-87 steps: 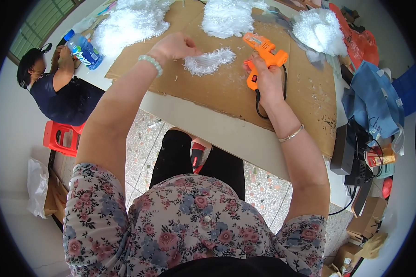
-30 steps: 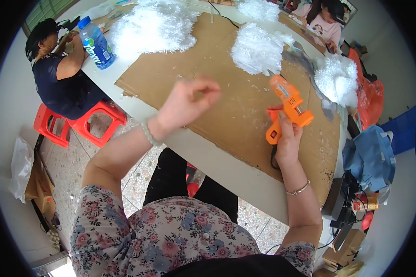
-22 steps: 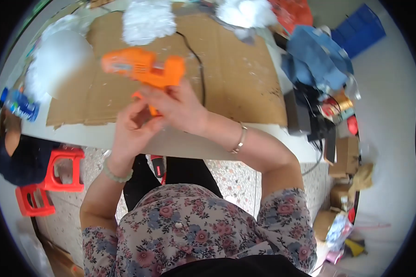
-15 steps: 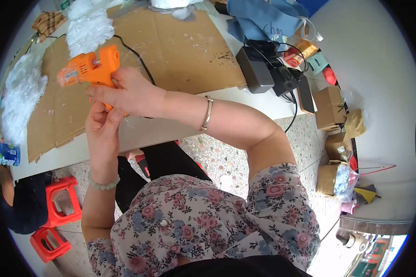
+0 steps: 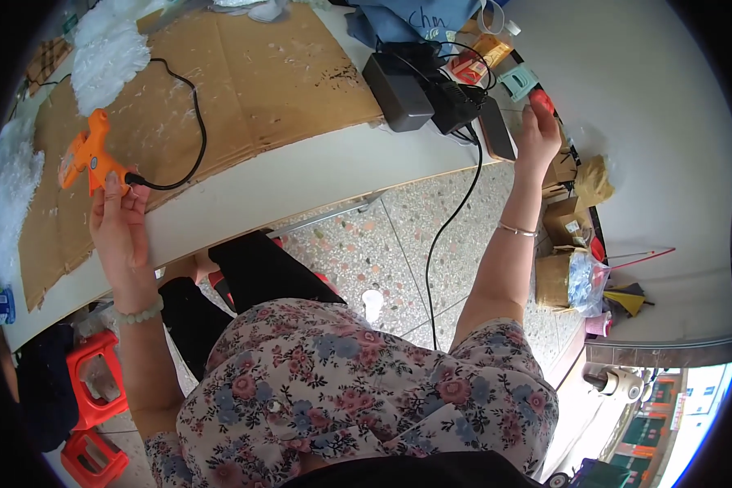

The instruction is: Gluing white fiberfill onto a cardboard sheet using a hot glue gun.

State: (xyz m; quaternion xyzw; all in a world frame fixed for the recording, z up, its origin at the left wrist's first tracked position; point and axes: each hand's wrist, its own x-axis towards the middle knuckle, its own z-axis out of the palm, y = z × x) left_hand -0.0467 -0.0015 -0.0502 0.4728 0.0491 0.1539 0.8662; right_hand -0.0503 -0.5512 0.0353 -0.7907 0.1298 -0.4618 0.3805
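Note:
My left hand (image 5: pixel 122 232) holds an orange hot glue gun (image 5: pixel 95 156) by the bottom of its handle, thumb on the near side and fingers behind. The gun is tilted over the cardboard, and a black cord (image 5: pixel 193 154) runs out of its handle. My right hand (image 5: pixel 539 140) is stretched out past the table's right end, its fingers drawn together and curled. Just beyond the fingertips shows a small red thing (image 5: pixel 542 101), partly covered by them; whether they grip it or anything else is hidden.
A cardboard sheet (image 5: pixel 244 81) covers much of the white table (image 5: pixel 301 179). White shiny fluffy bundles (image 5: pixel 110 69) lie at the left. Black power adapters (image 5: pixel 398 91), a phone (image 5: pixel 496 128) and a mint-green plastic piece (image 5: pixel 518 81) sit at the right. Red stools (image 5: pixel 98 378) stand lower left.
My right hand has let go of the glue gun and swung far right to the red thing. My left hand keeps the gun, now turned and lower. The view has shifted right.

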